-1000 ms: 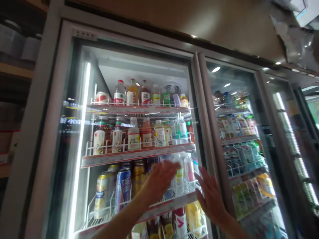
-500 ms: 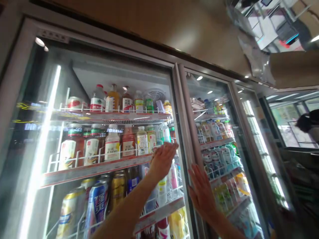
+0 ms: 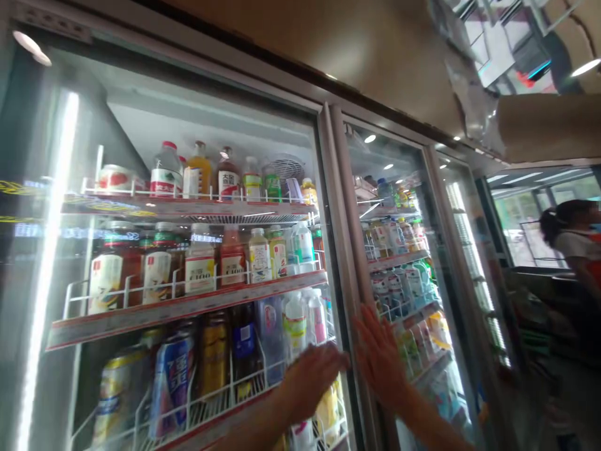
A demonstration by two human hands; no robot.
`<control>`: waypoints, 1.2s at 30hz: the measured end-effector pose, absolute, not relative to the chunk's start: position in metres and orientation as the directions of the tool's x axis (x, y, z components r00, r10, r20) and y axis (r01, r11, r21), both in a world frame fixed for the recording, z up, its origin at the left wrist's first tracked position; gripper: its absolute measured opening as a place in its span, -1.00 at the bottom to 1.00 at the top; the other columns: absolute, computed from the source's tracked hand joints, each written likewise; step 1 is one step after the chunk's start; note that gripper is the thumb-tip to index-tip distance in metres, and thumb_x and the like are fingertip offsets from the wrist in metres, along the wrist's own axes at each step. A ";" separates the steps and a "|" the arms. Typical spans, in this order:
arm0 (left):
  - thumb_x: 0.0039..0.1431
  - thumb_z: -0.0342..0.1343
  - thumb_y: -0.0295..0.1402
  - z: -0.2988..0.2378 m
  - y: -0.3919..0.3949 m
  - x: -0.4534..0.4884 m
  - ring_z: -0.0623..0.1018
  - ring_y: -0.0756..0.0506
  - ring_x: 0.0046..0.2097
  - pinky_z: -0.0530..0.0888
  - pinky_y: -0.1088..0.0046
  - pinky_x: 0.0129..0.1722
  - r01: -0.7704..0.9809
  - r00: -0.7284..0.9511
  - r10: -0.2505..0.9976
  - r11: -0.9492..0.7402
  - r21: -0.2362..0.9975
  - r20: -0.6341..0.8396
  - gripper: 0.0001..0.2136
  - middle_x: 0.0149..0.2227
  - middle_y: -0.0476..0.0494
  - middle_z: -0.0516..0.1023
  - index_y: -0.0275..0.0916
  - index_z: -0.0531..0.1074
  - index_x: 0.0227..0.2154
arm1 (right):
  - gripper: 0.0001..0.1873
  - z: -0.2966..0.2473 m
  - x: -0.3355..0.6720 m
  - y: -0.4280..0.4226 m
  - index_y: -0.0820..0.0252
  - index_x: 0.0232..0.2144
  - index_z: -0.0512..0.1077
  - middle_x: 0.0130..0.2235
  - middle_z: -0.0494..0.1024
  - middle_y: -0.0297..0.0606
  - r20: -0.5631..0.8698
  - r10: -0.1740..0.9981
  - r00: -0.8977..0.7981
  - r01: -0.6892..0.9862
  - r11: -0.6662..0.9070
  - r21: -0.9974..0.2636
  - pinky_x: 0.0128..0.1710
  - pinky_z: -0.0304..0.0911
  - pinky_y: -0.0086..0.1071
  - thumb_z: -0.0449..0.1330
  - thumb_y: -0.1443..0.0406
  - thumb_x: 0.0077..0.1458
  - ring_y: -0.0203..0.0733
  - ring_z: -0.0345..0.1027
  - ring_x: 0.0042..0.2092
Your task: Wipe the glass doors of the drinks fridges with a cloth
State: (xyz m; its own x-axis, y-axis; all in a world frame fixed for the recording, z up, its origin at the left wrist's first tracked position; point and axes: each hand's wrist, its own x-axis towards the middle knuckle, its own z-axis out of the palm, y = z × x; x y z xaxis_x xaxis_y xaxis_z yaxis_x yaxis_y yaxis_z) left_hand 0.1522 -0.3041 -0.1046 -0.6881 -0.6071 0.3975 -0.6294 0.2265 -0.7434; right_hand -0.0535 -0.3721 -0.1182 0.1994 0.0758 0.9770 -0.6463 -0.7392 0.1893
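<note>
I face a glass-door drinks cooler. My left hand is low on the left door's glass, near its right edge, fingers stretched out flat and holding nothing. My right hand lies open with fingers spread on the frame between the two doors. Behind the left door stand bottles on wire-fronted shelves and tall cans on a lower shelf. The right door shows more bottles and packs.
A person in a white top stands at the far right by a counter. Further glass doors run to the right. Foil-wrapped ducting hangs from the ceiling above.
My left hand has dropped from the middle shelf level to low on the door glass. The right hand stays on the door frame. The view has swung right, showing the person.
</note>
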 end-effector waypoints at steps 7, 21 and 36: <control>0.20 -0.21 -0.44 -0.015 -0.269 0.179 -0.01 -0.14 0.33 0.06 0.18 0.22 -0.713 -0.515 -0.578 -0.122 -0.691 0.633 -0.42 0.34 -0.02 -0.08 -0.15 -0.18 0.28 | -0.38 -0.106 -0.022 -0.361 0.10 0.28 -0.09 0.30 0.05 -0.14 0.978 0.118 0.169 -0.601 -0.774 0.198 0.20 -0.02 0.02 -0.08 0.34 0.19 -0.05 -0.16 0.32; 0.23 -0.18 -0.37 0.009 -0.209 0.222 0.00 -0.15 0.32 0.03 0.16 0.22 -0.692 -0.468 -0.524 -0.282 -0.664 0.711 -0.46 0.33 0.02 -0.04 -0.14 -0.12 0.27 | -0.38 -0.081 0.018 -0.328 0.12 0.29 -0.11 0.29 0.08 -0.18 0.965 0.171 0.200 -0.516 -0.819 0.252 0.23 -0.08 -0.01 -0.08 0.35 0.20 -0.07 -0.22 0.34; 0.14 -0.12 -0.43 -0.039 -0.145 0.269 -0.11 -0.05 0.34 -0.02 0.31 0.25 -0.492 -0.682 -0.597 -0.054 -0.869 0.423 -0.41 0.32 0.15 -0.04 -0.12 -0.04 0.26 | -0.37 -0.087 0.053 -0.282 0.11 0.26 -0.01 0.31 0.04 -0.19 0.923 0.204 0.325 -0.451 -0.825 0.341 0.24 -0.10 0.04 -0.04 0.39 0.13 -0.03 -0.23 0.34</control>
